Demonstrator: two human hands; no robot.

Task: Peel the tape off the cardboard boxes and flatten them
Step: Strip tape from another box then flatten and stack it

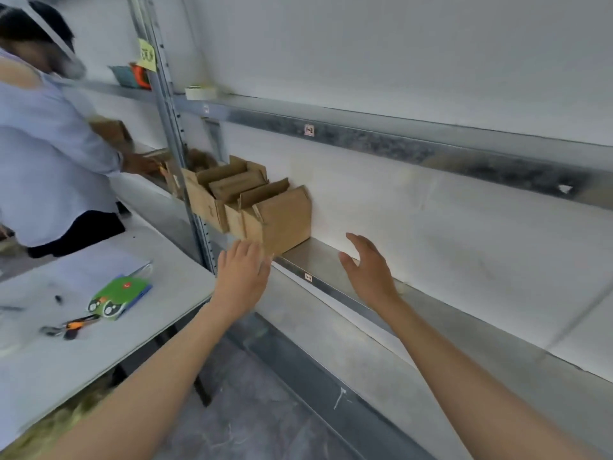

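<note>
Several brown cardboard boxes stand in a row on the metal shelf (328,263), their top flaps open. The nearest box (282,217) is at the row's right end, with a second box (212,194) behind it to the left. My left hand (242,273) reaches out with straight fingers, its fingertips at the near lower corner of the nearest box. My right hand (368,263) hovers open over the shelf, a little to the right of that box, holding nothing. I cannot make out tape on the boxes.
A white table (83,353) at the left carries a green packet (122,293) and orange-handled tools (73,325). Another person (43,154) in a light shirt works at the shelf's left end. A tape roll (200,92) lies on the upper shelf, behind a metal upright (175,134).
</note>
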